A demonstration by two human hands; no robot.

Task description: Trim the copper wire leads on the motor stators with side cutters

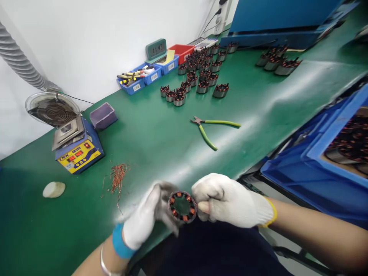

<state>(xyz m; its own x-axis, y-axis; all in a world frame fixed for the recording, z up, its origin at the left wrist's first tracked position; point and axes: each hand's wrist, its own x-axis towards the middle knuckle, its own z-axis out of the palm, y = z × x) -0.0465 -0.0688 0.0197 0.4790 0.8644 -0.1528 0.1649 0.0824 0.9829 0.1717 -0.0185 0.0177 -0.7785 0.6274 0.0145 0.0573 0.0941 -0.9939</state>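
Green bench top (149, 130) is running slantwise under a white wall (100, 38); glare is streaking its near side.

At the hands: the gloved left hand (156, 203) is gripping a wound stator (185, 218) by its outer rim, fingers curving round, blurred. The gloved right hand (227, 199) is clenching, knuckles and thumb meeting the opposite rim; whether it is pinching the rim or a wire, cannot tell. Ring is sitting off the bench's near edge, open bore facing up, probably so the copper coils are showing all round.

Outward, clock centred on the stator. At 12 to 1, diagonal cutters (207, 137) are lying open, handles spreading rightward and nearward, likely for easy pick-up. At 10, copper wire offcuts (117, 178) are heaping loosely; beyond, a blue-and-yellow heating unit (79, 153) is showing red digits beneath a round extractor fan (56, 111), presumably placed for drawing off fumes. At 9, a whitish pad (54, 189) is lying flat.

Farther: more stators (202, 87) are standing upright at 12, grouped apparently for keeping count. Between 11 and 12, a digital clock (156, 48) is reading 11:43 behind blue tool bins (135, 87). Between 2 and 3, a blue crate (304, 168) is holding further stators.
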